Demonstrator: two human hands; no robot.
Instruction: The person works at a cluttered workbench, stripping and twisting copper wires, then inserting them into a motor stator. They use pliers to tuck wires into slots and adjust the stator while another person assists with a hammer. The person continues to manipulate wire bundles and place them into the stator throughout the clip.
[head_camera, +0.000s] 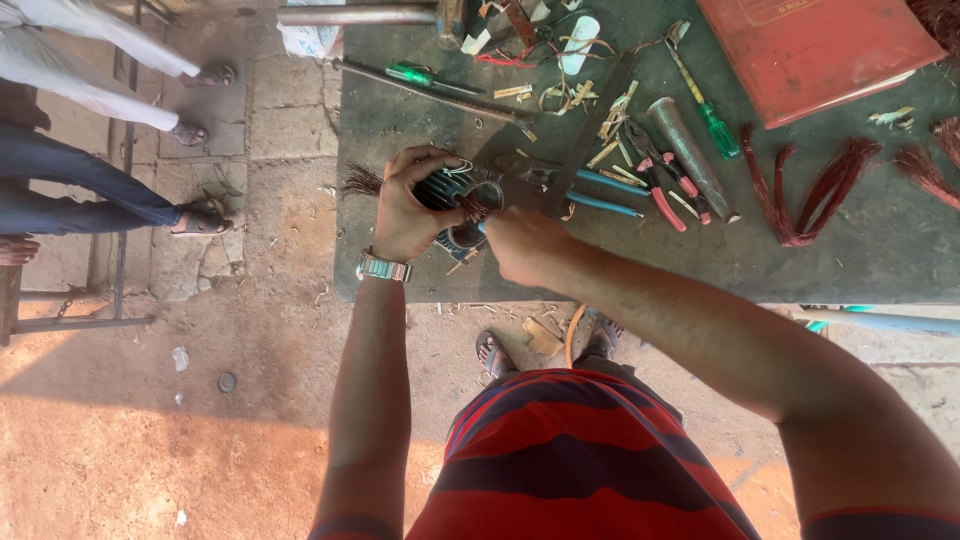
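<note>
While our left hand (405, 205) clamps the dark round motor stator (458, 195) at the bench edge, our right hand (525, 245) pinches something at its near rim, cannot tell what. Copper wire tuft (362, 180) sticks out past left fingers. Beyond the fingertips: red-handled pliers (660, 185), green screwdriver (705, 105).

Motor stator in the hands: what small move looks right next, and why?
Probably a short pull with the right hand, drawing wire out of the stator. The left hand already clamps it against the workbench, copper strands stick out past that hand, and the right fingers sit at its opening.
</note>
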